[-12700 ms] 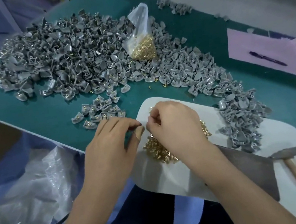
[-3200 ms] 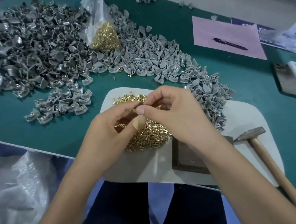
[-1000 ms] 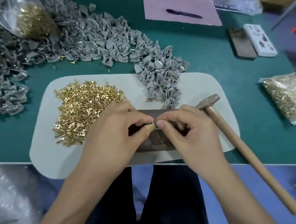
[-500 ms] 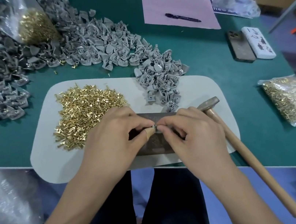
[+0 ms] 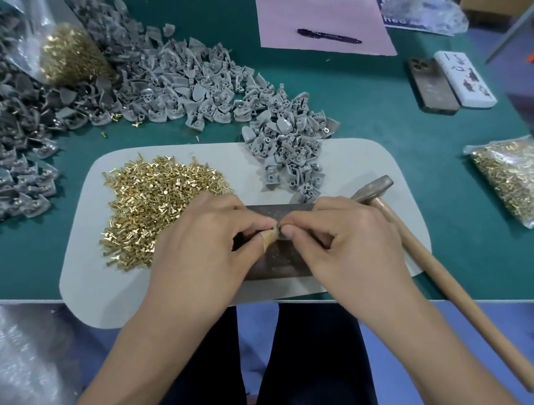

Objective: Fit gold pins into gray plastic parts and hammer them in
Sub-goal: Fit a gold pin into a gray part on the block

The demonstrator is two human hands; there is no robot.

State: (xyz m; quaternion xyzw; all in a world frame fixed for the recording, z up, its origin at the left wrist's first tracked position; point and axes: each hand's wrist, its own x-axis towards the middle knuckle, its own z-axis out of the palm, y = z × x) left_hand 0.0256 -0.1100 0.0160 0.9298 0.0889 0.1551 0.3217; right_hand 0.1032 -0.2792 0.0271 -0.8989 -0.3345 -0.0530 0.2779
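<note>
Two hands meet over one dark metal block (image 5: 278, 263) at the near edge of one pale mat (image 5: 98, 290) on the green worktop (image 5: 385, 122). Left hand (image 5: 203, 250) and right hand (image 5: 341, 243) both pinch one small gray plastic part (image 5: 276, 229) between thumbs and forefingers; whether a pin sits in it, cannot tell. One loose heap of gold pins (image 5: 158, 204) on the mat, left of the hands. Gray plastic parts (image 5: 289, 150): one small pile at the mat's far edge, a large spread far left, too many to count. One hammer (image 5: 442, 273) lies right of the hands. Two bags of pins: one far left (image 5: 70, 54), one right (image 5: 528, 177). One pen (image 5: 329, 36) on one pink sheet (image 5: 299, 10). Two phones (image 5: 432, 87), side by side.
</note>
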